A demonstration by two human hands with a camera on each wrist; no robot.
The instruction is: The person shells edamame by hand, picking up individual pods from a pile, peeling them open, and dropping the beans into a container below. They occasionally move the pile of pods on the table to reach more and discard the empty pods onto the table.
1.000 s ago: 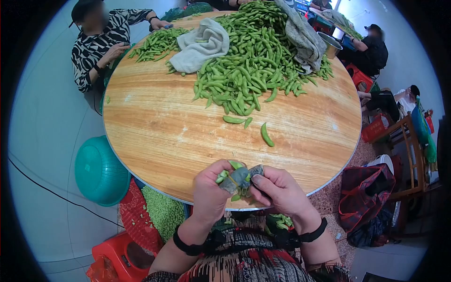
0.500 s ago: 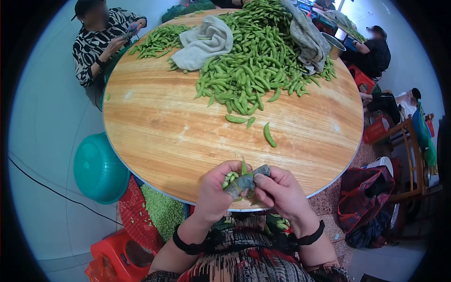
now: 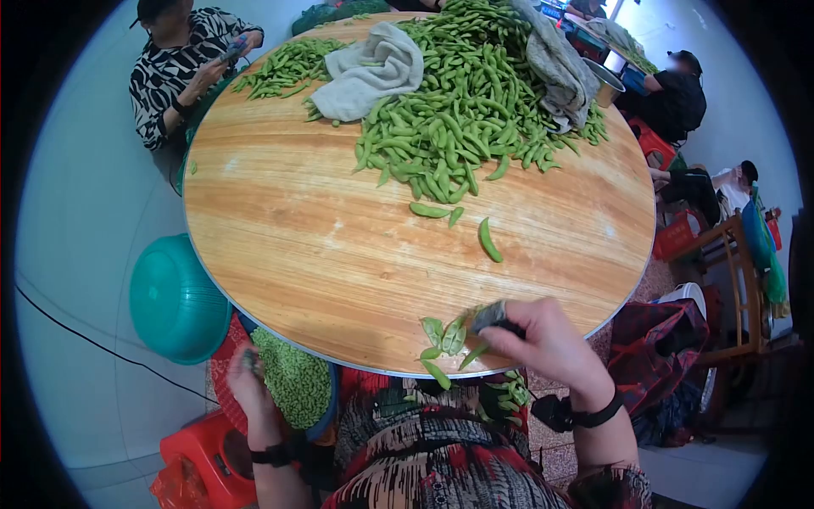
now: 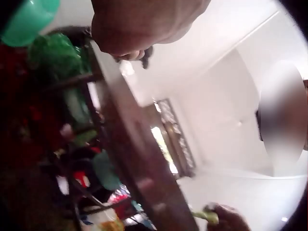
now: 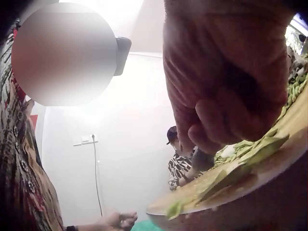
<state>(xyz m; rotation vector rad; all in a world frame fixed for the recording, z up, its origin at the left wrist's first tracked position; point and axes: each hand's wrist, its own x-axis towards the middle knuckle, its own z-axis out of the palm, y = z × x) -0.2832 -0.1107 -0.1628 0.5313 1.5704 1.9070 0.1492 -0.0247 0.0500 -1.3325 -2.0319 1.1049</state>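
Observation:
My left hand (image 3: 248, 390) is over the shelled green beans (image 3: 292, 373) in a basin left of the table, a dark cover at its fingertips. In the right wrist view this left hand (image 5: 120, 220) has loosely bent fingers. My right hand (image 3: 547, 343) is low over the table's near edge, with a grey cover (image 3: 489, 319) on a finger. Its fingers (image 5: 211, 125) bend down close over split edamame pods (image 3: 455, 337). One pod (image 3: 437, 374) overhangs the table edge.
Whole edamame pods (image 3: 458, 127) are heaped across the wooden table (image 3: 339, 229), with a white cloth (image 3: 373, 72) and a grey cloth (image 3: 560, 72) on them. A teal basin (image 3: 178, 297) and red stool (image 3: 203, 458) stand left. Another person (image 3: 186, 72) sits at the far left.
My hands have parted. The left, which held shelled beans, has moved left and down to the bean basin; the right has shifted slightly right. Split pods now lie on the near edge.

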